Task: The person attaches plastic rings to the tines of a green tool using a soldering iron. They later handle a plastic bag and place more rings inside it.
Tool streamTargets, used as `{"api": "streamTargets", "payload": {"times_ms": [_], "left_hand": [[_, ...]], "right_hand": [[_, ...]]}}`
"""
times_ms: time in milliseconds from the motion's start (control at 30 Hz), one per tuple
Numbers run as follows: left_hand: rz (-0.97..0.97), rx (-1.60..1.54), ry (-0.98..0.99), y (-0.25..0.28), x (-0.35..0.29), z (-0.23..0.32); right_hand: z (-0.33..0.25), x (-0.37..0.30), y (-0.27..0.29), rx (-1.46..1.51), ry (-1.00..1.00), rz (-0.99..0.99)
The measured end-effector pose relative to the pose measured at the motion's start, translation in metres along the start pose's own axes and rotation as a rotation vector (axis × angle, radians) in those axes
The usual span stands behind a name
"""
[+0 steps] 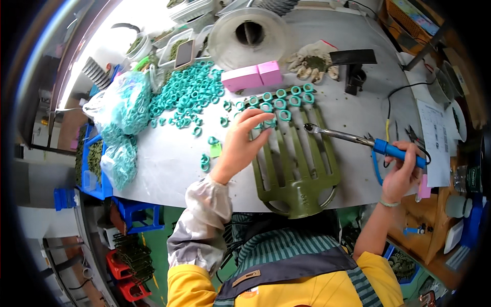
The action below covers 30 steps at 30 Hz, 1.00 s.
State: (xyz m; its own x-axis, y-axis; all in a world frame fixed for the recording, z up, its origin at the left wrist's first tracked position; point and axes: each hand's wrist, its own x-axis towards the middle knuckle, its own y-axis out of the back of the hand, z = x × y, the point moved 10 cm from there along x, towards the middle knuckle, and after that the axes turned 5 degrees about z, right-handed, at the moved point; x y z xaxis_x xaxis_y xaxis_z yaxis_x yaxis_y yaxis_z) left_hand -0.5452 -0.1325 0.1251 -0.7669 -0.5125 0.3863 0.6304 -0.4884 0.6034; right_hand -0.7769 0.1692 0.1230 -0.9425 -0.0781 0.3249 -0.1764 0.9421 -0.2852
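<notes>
My left hand (243,143) reaches over the prong ends of an olive-green fork-shaped piece (302,197). Its thumb and fingertips close around a small teal ring (271,123), partly hidden by the fingers. More teal rings (295,100) stand in rows along the green bar by the prong tips. In my right hand (401,176) is a corded tool like a soldering iron (388,148), gripped by its blue handle. The tool's long metal shaft points left, and its rounded tip hovers over or near the prongs; whether it touches them I cannot tell.
A heap of loose teal rings (186,89) and bagged rings (125,107) lie left. Behind are a pink block (251,77), a round clear cover (222,43), a stained glove (316,59) and a black stand (354,77). A printed sheet (432,138) lies right.
</notes>
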Motion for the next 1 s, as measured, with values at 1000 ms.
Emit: {"api": "streamTargets", "payload": {"times_ms": [1000], "left_hand": [[0.081, 0.921, 0.405, 0.097, -0.048, -0.138]], "right_hand": [[0.006, 0.007, 0.02, 0.034, 0.009, 0.029]]}}
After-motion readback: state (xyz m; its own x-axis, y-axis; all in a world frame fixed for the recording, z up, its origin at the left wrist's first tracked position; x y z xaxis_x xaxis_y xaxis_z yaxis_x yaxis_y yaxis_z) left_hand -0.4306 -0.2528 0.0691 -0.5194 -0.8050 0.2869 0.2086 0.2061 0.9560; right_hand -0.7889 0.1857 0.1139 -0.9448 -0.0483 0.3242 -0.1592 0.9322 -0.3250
